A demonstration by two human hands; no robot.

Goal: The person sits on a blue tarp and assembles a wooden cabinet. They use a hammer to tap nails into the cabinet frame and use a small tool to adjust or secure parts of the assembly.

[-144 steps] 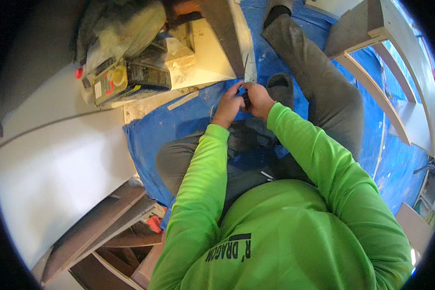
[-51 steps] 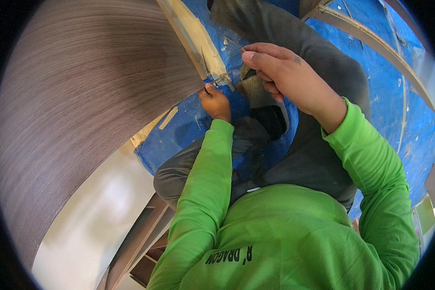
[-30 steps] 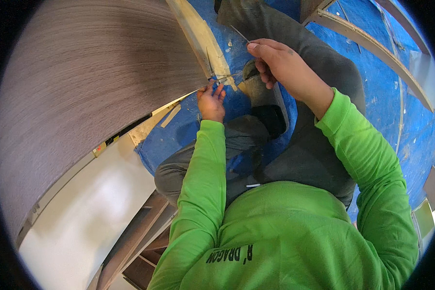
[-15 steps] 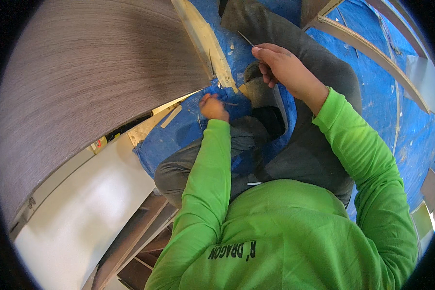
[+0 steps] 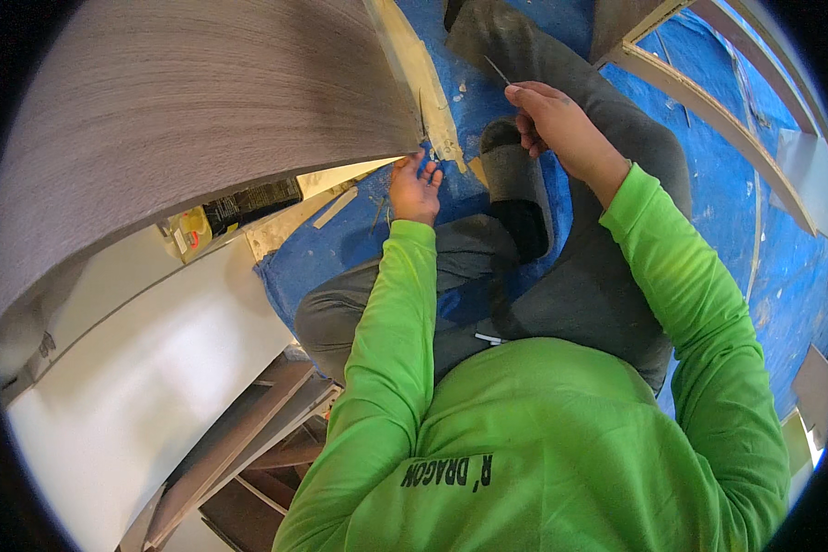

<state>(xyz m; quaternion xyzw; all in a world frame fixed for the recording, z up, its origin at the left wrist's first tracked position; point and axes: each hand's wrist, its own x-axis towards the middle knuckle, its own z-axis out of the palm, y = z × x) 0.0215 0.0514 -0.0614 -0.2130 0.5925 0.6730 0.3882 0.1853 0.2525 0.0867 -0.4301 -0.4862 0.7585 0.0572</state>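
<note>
I sit on a blue tarp (image 5: 727, 212) in a green long-sleeved shirt and grey trousers. A big grey wood-grain panel (image 5: 184, 120) arches over the upper left, with a pale strip (image 5: 423, 74) along its right edge. My left hand (image 5: 416, 189) reaches up to the panel's lower right corner and its fingertips touch that edge; whether it grips anything is unclear. My right hand (image 5: 552, 124) is raised over my knee, apart from the panel. It is closed on a thin metal blade (image 5: 498, 70) that points up and to the left.
A white board (image 5: 147, 368) lies at the left, with a yellow and black container (image 5: 230, 212) under the panel's edge. Brown wooden frames (image 5: 248, 442) are stacked at the lower left. A curved wooden frame (image 5: 708, 101) crosses the tarp at the upper right.
Earlier both hands met over my lap; the grey panel has since filled the upper left. Over the last second my right hand drew away from the panel edge while my left stayed at its corner.
</note>
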